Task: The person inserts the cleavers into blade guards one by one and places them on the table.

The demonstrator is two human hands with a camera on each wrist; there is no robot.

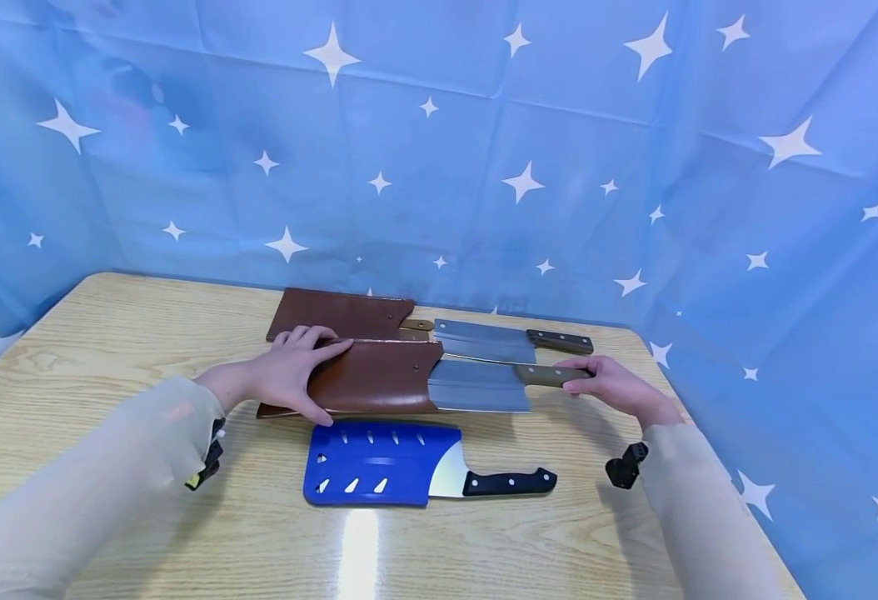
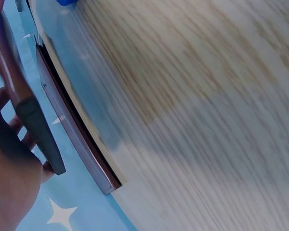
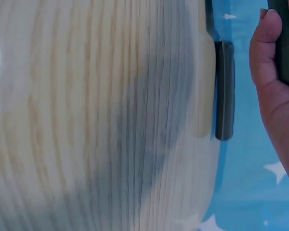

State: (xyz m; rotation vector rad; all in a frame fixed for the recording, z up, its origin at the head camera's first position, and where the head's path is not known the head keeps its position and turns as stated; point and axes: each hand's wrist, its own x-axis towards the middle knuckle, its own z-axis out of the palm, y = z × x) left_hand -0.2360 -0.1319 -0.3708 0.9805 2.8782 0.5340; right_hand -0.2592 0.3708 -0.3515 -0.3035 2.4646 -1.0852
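Note:
My left hand (image 1: 281, 371) grips the closed end of a brown leather sheath (image 1: 379, 375), thumb along the near side and fingers over the far edge. From the sheath's wide mouth shows the blade of a cleaver (image 1: 480, 385), its inner part hidden by the leather. At the other end my right hand (image 1: 619, 387) holds the cleaver's brown riveted handle (image 1: 540, 375). In the left wrist view the sheath (image 2: 12, 62) is raised above the table, the palm (image 2: 9, 168) behind it. The right wrist view catches the thumb (image 3: 267, 48) against the dark-looking handle (image 3: 286, 53).
Behind lie a second brown sheath (image 1: 341, 315) and a bare cleaver (image 1: 476, 337) with a dark handle, near the back edge. In front rests a black-handled cleaver (image 1: 510, 482) in a blue slotted cover (image 1: 379, 462). A starry blue curtain (image 1: 439, 150) hangs behind the wooden table (image 1: 221, 533).

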